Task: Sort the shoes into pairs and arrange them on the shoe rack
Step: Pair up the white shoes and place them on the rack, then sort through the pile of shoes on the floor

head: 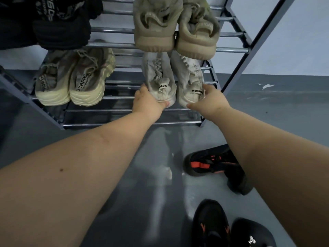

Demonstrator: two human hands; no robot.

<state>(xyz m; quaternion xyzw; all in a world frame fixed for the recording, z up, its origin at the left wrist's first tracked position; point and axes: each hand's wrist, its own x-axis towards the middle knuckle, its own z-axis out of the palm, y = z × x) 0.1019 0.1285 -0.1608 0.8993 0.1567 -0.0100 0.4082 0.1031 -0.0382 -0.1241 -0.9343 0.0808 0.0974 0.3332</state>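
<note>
Two white sneakers stand side by side, heels toward me, on the middle shelf of the metal shoe rack [124,98]. My left hand [148,104] grips the heel of the left white sneaker [160,81]. The heel of the right white sneaker [190,82] is held by my right hand [210,102]. A cream pair [74,82] sits at the left of the same shelf. Above, a tan pair [174,27] and a black pair [49,22] stand on the upper shelf.
On the grey floor lie a black shoe with red accents [215,164] at the right and two black shoes [229,229] near the bottom edge. The rack's lowest shelf [124,118] holds nothing visible. A pale wall rises behind the rack.
</note>
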